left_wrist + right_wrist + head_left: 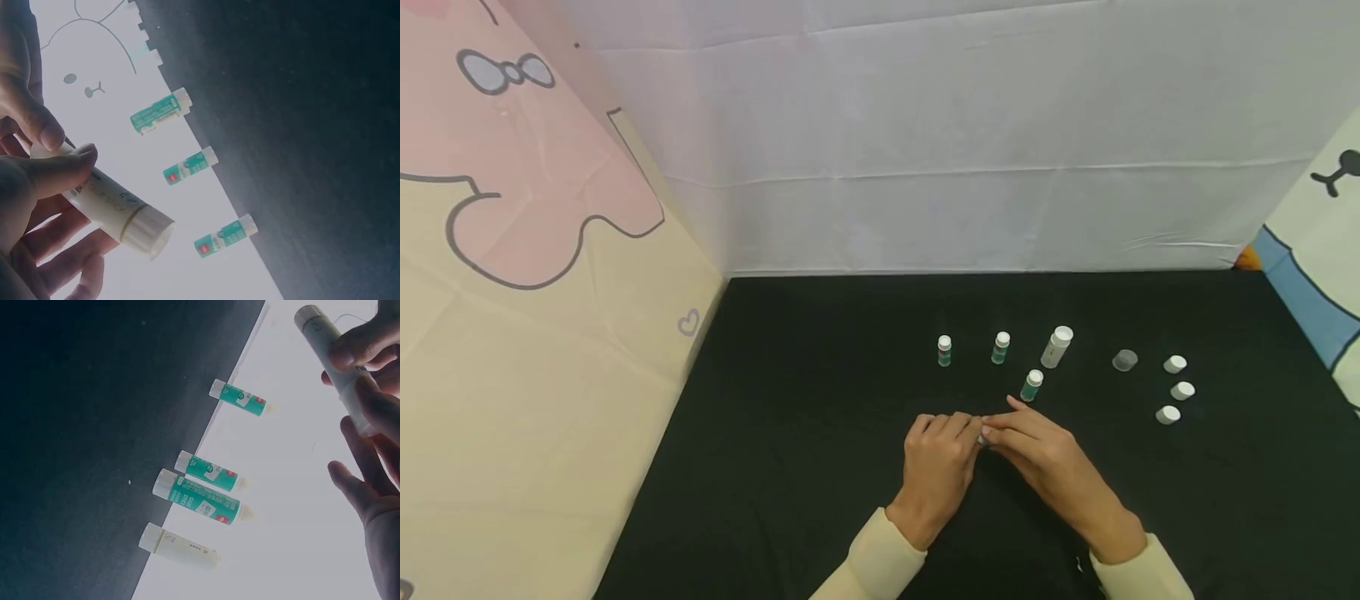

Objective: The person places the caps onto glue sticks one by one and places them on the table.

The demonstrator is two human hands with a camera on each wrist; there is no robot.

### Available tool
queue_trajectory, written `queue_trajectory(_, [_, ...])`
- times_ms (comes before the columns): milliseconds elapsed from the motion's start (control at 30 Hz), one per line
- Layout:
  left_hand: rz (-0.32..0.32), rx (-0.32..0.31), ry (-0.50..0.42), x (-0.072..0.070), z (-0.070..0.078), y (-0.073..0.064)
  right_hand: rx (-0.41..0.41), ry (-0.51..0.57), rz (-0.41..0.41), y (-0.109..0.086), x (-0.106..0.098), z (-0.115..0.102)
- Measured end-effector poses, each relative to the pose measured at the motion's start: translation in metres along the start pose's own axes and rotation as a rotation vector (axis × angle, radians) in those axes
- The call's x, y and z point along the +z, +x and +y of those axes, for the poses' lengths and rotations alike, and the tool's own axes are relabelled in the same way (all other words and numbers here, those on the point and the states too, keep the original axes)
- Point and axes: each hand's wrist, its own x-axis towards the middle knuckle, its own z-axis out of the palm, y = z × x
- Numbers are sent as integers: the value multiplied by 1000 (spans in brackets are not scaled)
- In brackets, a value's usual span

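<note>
A pale, printed glue stick [103, 197] is held between both hands near the front middle of the table. The left hand [936, 458] grips its tube, thumb laid along it. At one end, the right hand [1045, 454] pinches with thumb and fingers. In the head view the hands hide most of this stick; the right wrist view shows its pale tube [322, 344] better. Just beyond the right hand stands a green-labelled glue stick [1032, 386]. Behind it are two smaller green ones [944, 352] and a taller white one [1056, 347].
On the right lie three small white caps [1182, 391] in a loose group, with a larger translucent cap [1125, 360] to their left. A black cloth [790, 400] covers the table. White fabric [925, 167] hangs at its back edge, with printed fabric [550, 375] on the left.
</note>
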Motion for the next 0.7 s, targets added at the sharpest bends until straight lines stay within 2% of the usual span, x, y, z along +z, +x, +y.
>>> queue_trajectory(400, [9,1,27,4,-1,-3,44,35,24,-2,8,0])
queue_trajectory(700, [-58,-31,31,3,4,-1,45,-21,20,-6,7,3])
